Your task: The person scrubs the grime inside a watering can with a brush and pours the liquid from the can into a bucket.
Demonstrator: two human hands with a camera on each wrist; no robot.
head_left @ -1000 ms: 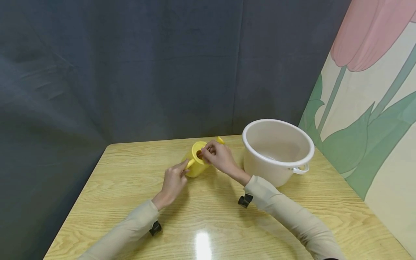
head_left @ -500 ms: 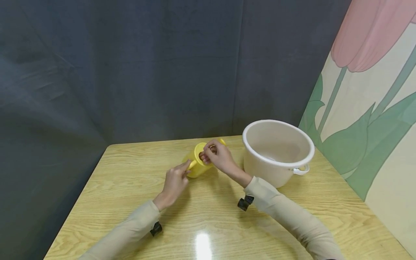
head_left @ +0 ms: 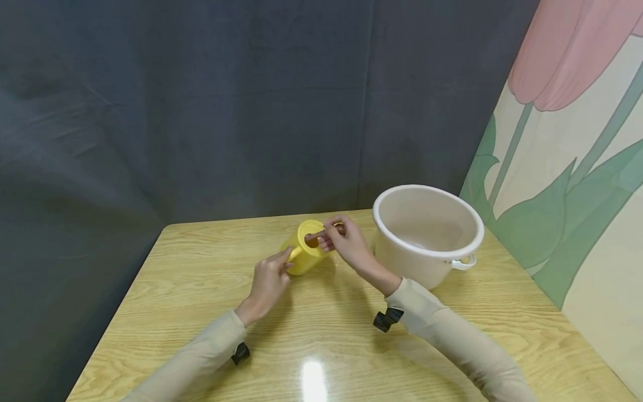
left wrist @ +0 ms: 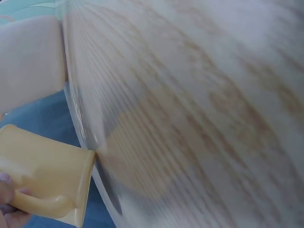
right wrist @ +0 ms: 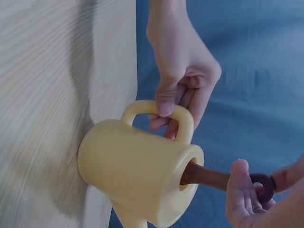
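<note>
Curtain [head_left: 251, 111] hangs beyond both grips; table [head_left: 191, 290] lies beneath them. Bucket [head_left: 417, 271] stands on it, just beyond the right grip and to its right. Can [head_left: 303, 259] sits between the two grips, leaning, mouth [head_left: 312, 243] turned up toward the right one.

Left hand [head_left: 268, 285]: fingers and thumb closed round the can's handle [right wrist: 137, 107]. Right hand [head_left: 351, 248]: thumb and fingers closed on the outer end of a brown stick [right wrist: 209, 177], whose other end runs from that grip into the mouth.

Change: half a second ago the right fingers were at the mouth and hid nearly all of the stick. Now the right hand is drawn back and a length of shaft shows bare between grip and mouth. The left grip looks unmoved. Reading: the stick sits less deep in the can, though not yet free of it; the left hand appears to serve as the steadying one.

Between views: right wrist alone shows the ring [right wrist: 270, 190] at the gripped end of the stick, and most clearly the spout [right wrist: 128, 216]. Left wrist shows the can's base tilted, one edge at the table and the side nearer the left grip raised; the stick is not visible there.
</note>
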